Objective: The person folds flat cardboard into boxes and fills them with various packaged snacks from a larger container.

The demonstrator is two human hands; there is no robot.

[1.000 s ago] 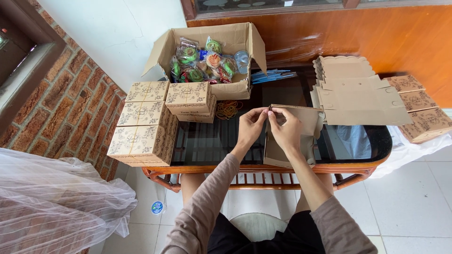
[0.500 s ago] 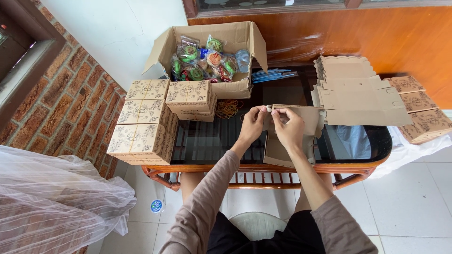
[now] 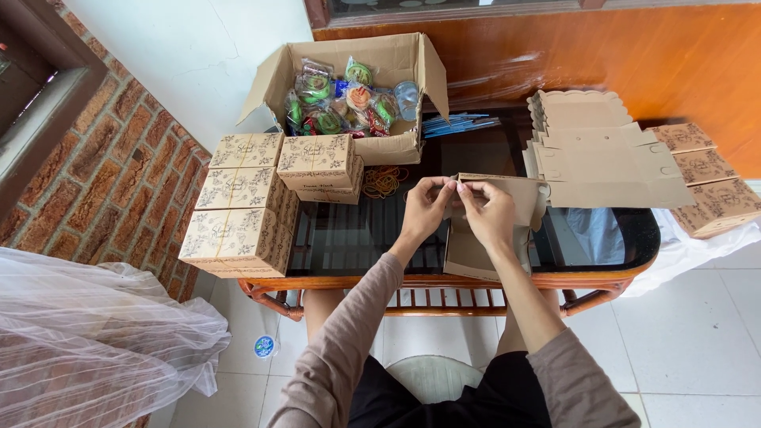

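My left hand [image 3: 426, 208] and my right hand [image 3: 486, 210] meet over the glass table [image 3: 357, 230], both pinching the top edge of a flat brown cardboard box blank [image 3: 468, 246] that stands half folded in front of me. Its side flaps hang down behind my right hand. A stack of more flat box blanks [image 3: 610, 158] lies just to the right. Several finished patterned brown boxes [image 3: 238, 214] are stacked at the table's left.
An open carton [image 3: 396, 147] with wrapped coloured items sits at the back. Rubber bands [image 3: 382, 182] lie in front of it. More patterned boxes [image 3: 705, 186] rest at the right. A brick wall [image 3: 103, 182] and white netting [image 3: 87, 341] are at the left.
Both hands have stayed at the blank's top edge, drawing closer together as the fold tightens. Nothing else on the table has moved.
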